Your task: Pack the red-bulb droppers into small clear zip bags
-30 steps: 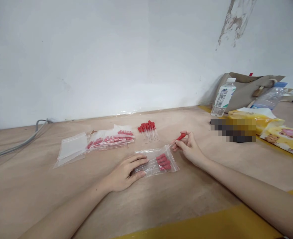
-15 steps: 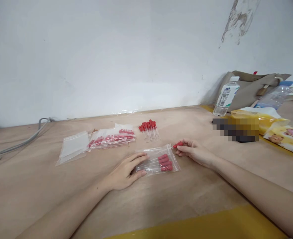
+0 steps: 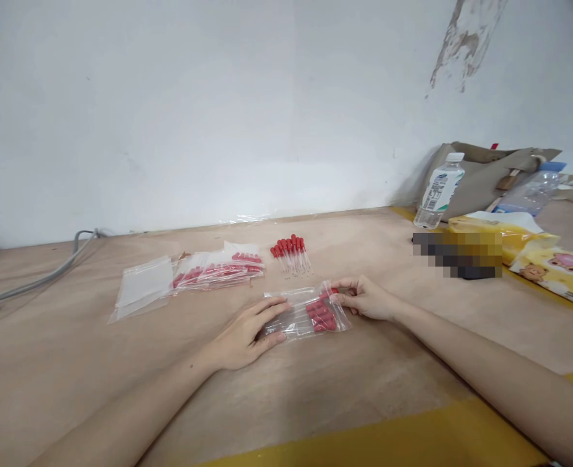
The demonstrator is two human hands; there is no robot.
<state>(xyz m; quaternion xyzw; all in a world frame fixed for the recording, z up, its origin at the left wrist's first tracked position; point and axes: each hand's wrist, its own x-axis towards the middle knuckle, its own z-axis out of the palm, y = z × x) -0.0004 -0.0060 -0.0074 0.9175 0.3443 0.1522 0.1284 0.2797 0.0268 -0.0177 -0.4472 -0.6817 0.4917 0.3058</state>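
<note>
A clear zip-lock bag point(image 3: 297, 327) lies flat in front of me, with several glass droppers with red rubber bulbs point(image 3: 321, 318) inside it. My left hand point(image 3: 247, 334) rests on the bag's left end, thumb and fingers spread apart and pressing it down. At the bag's right, mouth end, my right hand point(image 3: 367, 298) pinches another dropper by its red bulb point(image 3: 334, 290); its glass stem reaches into the bag, partly hidden by the film. Behind the bag, a loose group of droppers point(image 3: 291, 250) lies with bulbs toward the wall.
Filled bags point(image 3: 218, 269) overlap in a pile at left, beside flat bags without droppers point(image 3: 143, 285). A grey cable point(image 3: 67, 263) runs at far left. On the right are a water bottle point(image 3: 439, 191), a blurred dark object point(image 3: 478, 267), a yellow tissue pack point(image 3: 553, 269) and a grey-beige bag point(image 3: 476, 172).
My right hand has moved left, carrying its dropper from outside the bag's mouth into the bag. My left hand has stayed in place on the bag.
</note>
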